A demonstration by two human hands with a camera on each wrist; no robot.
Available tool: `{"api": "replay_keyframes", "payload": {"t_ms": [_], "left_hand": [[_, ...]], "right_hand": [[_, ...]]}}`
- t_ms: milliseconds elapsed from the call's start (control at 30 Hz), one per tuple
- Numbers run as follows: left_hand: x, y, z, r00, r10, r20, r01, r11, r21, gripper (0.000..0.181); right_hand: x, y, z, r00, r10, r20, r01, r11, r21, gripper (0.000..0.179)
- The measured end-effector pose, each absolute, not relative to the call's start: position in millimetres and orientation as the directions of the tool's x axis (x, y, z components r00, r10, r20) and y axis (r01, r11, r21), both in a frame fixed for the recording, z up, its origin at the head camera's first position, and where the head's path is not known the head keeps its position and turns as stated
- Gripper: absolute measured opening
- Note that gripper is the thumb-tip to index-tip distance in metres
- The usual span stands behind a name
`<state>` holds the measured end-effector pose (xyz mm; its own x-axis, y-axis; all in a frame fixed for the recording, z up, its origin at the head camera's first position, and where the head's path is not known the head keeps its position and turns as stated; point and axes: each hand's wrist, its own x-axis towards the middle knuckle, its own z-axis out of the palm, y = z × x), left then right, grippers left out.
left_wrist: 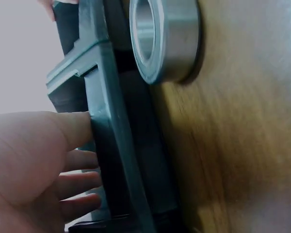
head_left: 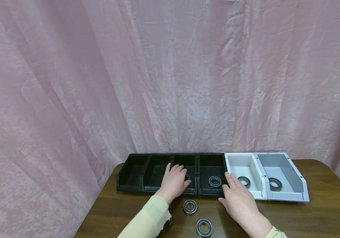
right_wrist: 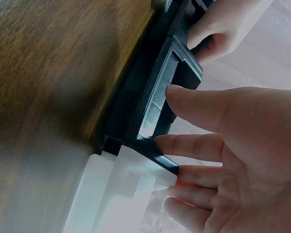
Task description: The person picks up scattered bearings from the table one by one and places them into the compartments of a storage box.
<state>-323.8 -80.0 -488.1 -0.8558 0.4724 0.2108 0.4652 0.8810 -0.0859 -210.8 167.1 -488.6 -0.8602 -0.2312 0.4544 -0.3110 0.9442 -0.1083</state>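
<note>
The left hand (head_left: 173,181) lies over the wall between the second and third black bins (head_left: 211,165), counting from the left; its fingers are outstretched and grip nothing; just beside its thumb a bearing (head_left: 189,177) shows in the third, partly covered, and I cannot tell whether thumb and ring touch. The right hand (head_left: 239,200) is free too, fingers stretched over the join of the fourth black bin and the white bin (head_left: 247,170); nothing is in its grasp.

Further out, one bearing lies flat in the fourth black bin, one in the white bin, partly behind the right hand, and one in the grey bin (head_left: 280,170); two loose bearings (head_left: 190,213) lie on the table (head_left: 321,185) in front, between the forearms; a pink curtain (head_left: 170,82) hangs behind.

The step in hand looks like setting bearings out singly among the bins, four placed; working on the loose pair would call for drawing a hand back and pinching one by its outer rim.
</note>
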Motion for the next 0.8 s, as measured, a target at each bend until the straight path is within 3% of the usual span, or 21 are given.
{"api": "replay_keyframes", "payload": {"t_ms": [300,600,800], "left_hand": [[-299.9,-88.2,-485.8,-0.816,0.491,0.305,0.502,0.864,-0.048,0.053],[-270.7,-86.2,-481.8,-0.734,0.539,0.413,0.575,0.817,-0.046,0.041],[-255.8,-86.4,-485.3,-0.741,0.542,0.395,0.578,0.816,-0.035,0.035]], "right_hand": [[-210.8,167.3,-489.6,-0.849,-0.233,0.474,-0.317,0.943,-0.103,0.042],[-211.3,166.8,-490.9,-0.854,-0.229,0.467,-0.311,0.945,-0.104,0.042],[-211.1,166.5,-491.3,-0.848,-0.235,0.475,-0.318,0.943,-0.101,0.042]]}}
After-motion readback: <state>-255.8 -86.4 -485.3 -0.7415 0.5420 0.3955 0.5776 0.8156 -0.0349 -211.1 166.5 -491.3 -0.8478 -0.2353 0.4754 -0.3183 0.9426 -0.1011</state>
